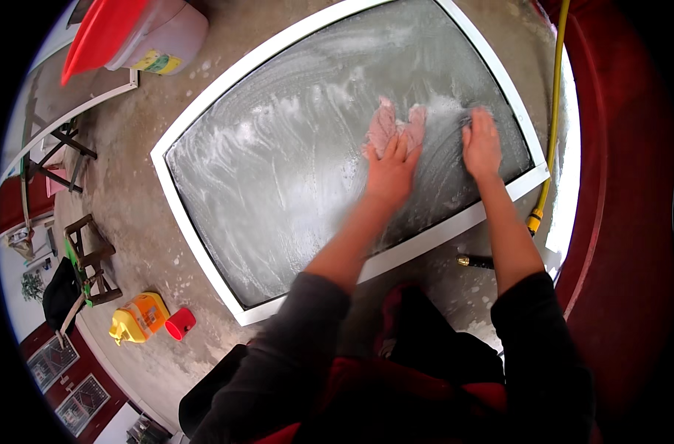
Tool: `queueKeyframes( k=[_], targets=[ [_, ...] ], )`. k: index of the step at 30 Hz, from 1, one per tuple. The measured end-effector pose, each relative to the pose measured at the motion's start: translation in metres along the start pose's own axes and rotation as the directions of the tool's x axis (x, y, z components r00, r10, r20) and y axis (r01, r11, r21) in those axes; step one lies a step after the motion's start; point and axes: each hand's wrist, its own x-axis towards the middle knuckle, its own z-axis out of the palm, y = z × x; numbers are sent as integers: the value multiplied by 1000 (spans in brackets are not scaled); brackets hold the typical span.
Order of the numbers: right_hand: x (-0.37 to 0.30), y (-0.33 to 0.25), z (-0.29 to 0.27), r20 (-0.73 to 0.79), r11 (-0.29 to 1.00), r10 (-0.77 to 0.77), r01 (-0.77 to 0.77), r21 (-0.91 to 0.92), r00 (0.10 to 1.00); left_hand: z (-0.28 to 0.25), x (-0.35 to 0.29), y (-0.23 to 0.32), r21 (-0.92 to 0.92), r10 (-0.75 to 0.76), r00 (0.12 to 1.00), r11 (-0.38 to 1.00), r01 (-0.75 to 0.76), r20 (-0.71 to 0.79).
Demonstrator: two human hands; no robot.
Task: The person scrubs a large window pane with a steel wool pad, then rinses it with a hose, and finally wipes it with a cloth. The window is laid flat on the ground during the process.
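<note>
A white-framed window panel lies in front of me, its grey pane streaked with white suds. My left hand presses a wet, crumpled pink cloth onto the pane, fingers over its near edge. To the right of it, my right hand rests on or just over the pane with its fingers stretched out. A small dark patch shows at its fingertips; I cannot make out whether it is a thing or a shadow.
A yellow hose runs along the right side, near a black nozzle. At left are a yellow jug, a red cup, a wooden stool and a second framed panel. A bucket with a red basin stands at the upper left.
</note>
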Motion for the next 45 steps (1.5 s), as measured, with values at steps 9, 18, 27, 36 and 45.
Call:
queueKeyframes(
  k=[9, 18, 27, 36, 45],
  targets=[
    [-115, -129, -27, 281, 803, -552, 408, 435, 785, -74, -180, -46, -207, 133, 984, 972, -108, 115],
    [3, -74, 11, 128, 938, -323, 299, 175, 938, -103, -285, -183, 158, -653, 750, 734, 660, -102],
    [-96, -263, -5, 279, 418, -908, 662, 622, 311, -88, -358, -70, -33, -882, 468, 470, 882, -53],
    [-97, -389, 37, 34, -1, -999, 761, 648, -30, -120, -275, -254, 76, -736, 633, 636, 768, -240],
    [-86, -294, 25, 53, 8, -998, 720, 694, -40, -102, -355, -111, 17, -769, 637, 639, 769, 52]
  ],
)
